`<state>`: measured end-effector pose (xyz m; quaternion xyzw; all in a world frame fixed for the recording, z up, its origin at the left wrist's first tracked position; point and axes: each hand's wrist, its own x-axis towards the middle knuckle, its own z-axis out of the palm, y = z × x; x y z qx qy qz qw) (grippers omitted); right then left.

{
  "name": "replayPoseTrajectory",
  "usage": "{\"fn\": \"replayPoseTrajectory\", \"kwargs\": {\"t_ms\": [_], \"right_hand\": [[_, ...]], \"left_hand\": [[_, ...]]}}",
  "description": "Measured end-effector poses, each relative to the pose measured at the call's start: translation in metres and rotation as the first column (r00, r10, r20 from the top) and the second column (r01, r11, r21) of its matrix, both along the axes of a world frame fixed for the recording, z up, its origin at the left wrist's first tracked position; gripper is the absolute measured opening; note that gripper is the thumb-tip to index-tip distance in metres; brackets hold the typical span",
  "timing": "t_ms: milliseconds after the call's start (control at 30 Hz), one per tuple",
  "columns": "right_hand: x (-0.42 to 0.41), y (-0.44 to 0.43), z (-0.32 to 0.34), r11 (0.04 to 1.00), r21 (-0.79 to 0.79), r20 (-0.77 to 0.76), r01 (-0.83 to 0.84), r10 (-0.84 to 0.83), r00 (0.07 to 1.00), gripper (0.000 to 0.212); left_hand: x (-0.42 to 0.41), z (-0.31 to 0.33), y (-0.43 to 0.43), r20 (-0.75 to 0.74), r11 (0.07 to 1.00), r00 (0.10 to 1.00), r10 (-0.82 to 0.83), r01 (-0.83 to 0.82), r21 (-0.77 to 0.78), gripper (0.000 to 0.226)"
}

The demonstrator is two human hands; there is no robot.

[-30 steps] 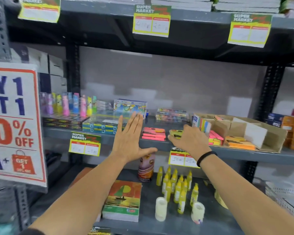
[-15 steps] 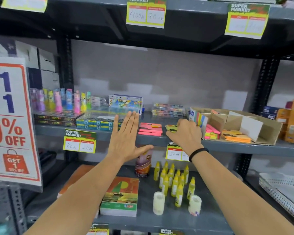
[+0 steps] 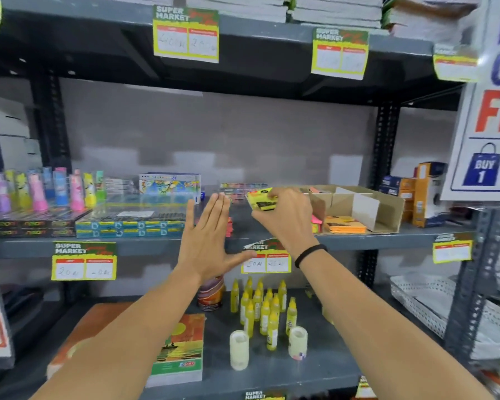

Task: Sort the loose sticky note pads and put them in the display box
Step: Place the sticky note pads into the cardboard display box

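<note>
My right hand grips a yellow sticky note pad, lifted above the middle shelf just left of the cardboard display box. The box has white dividers; orange pads lie in its front part and a pink pad shows at its left side. My left hand is held flat and open, fingers together, in front of the shelf edge. It hides most of the loose pink pads lying on the shelf.
Crayon boxes and coloured bottles fill the shelf's left side. Orange and blue cartons stand right of the display box. Below are yellow glue bottles, tape rolls and a notebook. A sale sign hangs at right.
My right hand has closed on the yellow pad and raised it off the shelf toward the box. The view has shifted right and up. The left hand stays flat.
</note>
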<state>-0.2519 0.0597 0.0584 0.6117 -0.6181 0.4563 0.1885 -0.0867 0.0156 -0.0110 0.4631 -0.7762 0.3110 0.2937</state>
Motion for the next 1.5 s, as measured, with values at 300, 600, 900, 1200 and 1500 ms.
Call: {"fn": "replayPoseTrajectory", "kwargs": {"t_ms": [300,600,900,1200,1500], "right_hand": [[-0.093,0.023,0.026,0.984,-0.101,0.202,0.149,-0.126,0.971,0.032],[-0.140,0.014,-0.006,0.966,0.104,0.082,0.238,-0.246,0.966,0.035],[-0.143,0.002,-0.024,0.949,0.219,0.080,0.227,-0.249,0.965,0.038],[-0.143,0.007,-0.027,0.955,0.214,0.104,0.206,-0.232,0.967,0.050],[-0.082,0.011,0.004,0.965,-0.028,0.023,0.262,-0.261,0.965,0.045]], "left_hand": [[-0.060,-0.003,0.003,0.039,0.998,0.997,-0.060,0.059,0.024,0.118],[-0.066,-0.008,-0.005,0.010,0.992,0.992,-0.124,0.124,0.031,0.118],[-0.062,-0.009,-0.007,0.048,0.993,0.992,-0.113,0.110,0.051,0.120],[-0.060,-0.007,-0.004,0.053,0.991,0.993,-0.109,0.105,0.078,0.121],[-0.022,0.007,0.001,0.027,0.998,0.999,-0.032,0.031,0.046,0.129]]}}
